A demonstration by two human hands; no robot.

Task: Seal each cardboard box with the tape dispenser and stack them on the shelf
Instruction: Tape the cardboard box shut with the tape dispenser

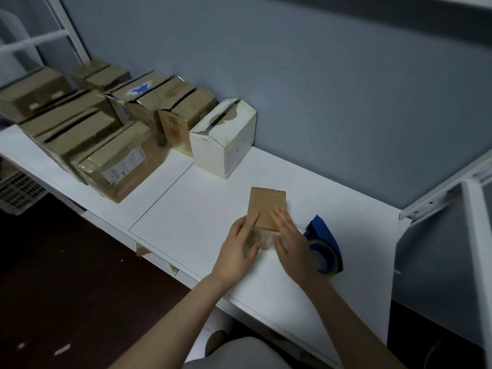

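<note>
On the white bench (186,209), head view: small cardboard box (267,206) lying flat, near edge turned toward the person, a blurred strip of clear tape (262,239) folded over that edge. Just right of the box, blue tape dispenser (323,243), set down and partly hidden behind the right hand (291,243). Well left of the box and farther back, white box (226,137) with a torn top, then a row of brown boxes (106,134) along the wall.

Likely trouble from here:
- Tape creasing or trapping air under uneven smoothing.
- Loose tape end clinging to fingers and lifting again on release.
- Light box skating across the smooth bench under a sideways push.
- Right wrist nudging the dispenser just beside it.

Left hand (241,246) at the box's near-left corner, thumb up on the top face, fingers laid against the near face over the tape; grip loose and spread, closed round nothing. Right hand flat on the near-right part of the top, palm down, fingers straight and pointing away; grip wide, pressing rather than holding. Both forearms reaching in from the near side of the box.
</note>
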